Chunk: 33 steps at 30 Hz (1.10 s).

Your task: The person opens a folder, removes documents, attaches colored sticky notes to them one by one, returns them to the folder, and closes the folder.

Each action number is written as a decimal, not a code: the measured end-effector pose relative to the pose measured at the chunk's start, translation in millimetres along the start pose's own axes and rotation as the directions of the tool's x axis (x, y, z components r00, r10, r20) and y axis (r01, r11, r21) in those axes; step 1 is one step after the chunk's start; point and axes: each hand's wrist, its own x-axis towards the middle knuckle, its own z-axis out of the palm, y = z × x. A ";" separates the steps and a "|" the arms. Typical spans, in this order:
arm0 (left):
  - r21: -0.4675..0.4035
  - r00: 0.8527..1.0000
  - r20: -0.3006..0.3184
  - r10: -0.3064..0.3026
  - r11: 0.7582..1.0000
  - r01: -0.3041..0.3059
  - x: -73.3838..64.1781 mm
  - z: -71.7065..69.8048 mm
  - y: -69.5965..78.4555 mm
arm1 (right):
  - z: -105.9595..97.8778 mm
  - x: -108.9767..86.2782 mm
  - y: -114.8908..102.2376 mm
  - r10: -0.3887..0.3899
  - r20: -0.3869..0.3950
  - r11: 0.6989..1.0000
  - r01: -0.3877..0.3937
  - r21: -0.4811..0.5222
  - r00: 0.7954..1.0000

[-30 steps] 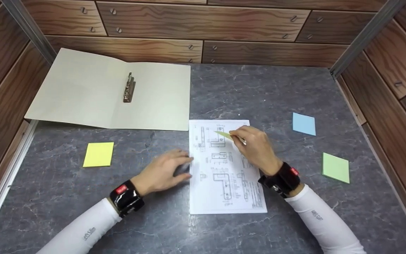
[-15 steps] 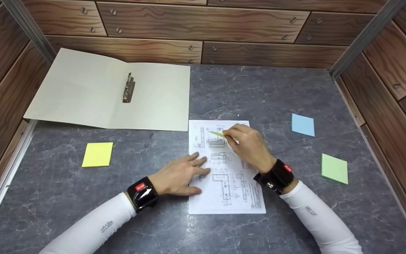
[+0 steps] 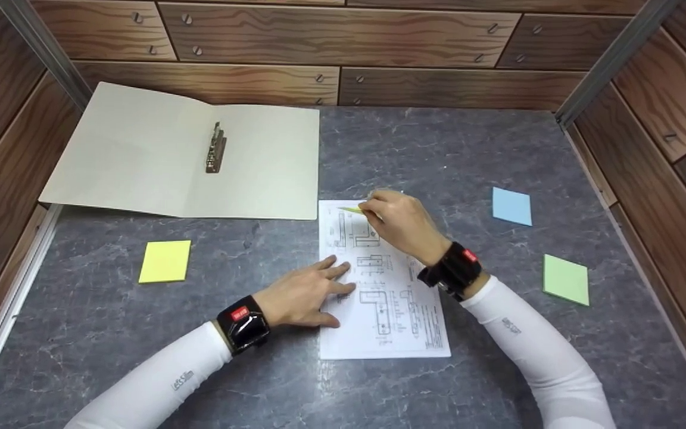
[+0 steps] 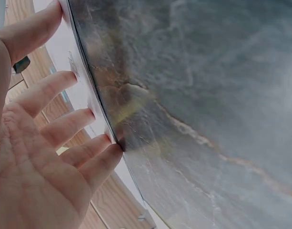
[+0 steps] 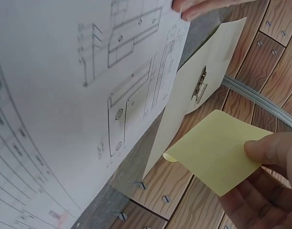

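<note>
"Currently, what touches the paper (image 3: 386, 283)?"

"The left hand (image 3: 302, 295), its fingers spread and straight, rests across the paper's left edge."

"And the yellow note (image 5: 218, 151)?"

"Pinched between thumb and fingers of the right hand (image 3: 404, 225), over the paper's far end."

"Elsewhere?"

"An open folder (image 3: 268, 164) lies beyond and left of the paper; a yellow pad (image 3: 165, 261), left; a blue pad (image 3: 512, 207) and green pad (image 3: 566, 280), right."

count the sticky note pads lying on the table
3: a yellow pad left of the paper, and a blue pad and a green pad right of it, the blue one farther back. The right hand pinches a single yellow note, not counted.
</note>
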 end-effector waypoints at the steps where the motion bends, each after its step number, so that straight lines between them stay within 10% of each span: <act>1: 0.001 1.000 0.000 -0.003 1.000 0.003 -0.1 0.0 -0.2 | 0.5 3.3 0.9 0.001 0.020 1.000 -0.001 0.002 1.000; 12: -0.004 0.999 0.039 -0.034 0.999 0.035 1.5 -3.4 2.2 | 1.0 29.7 9.3 0.009 0.256 1.000 -0.016 0.024 0.967; 33: -0.026 0.998 0.037 -0.043 0.999 0.044 0.2 -3.0 1.4 | 20.7 39.5 15.8 0.019 0.281 1.000 -0.025 0.019 0.960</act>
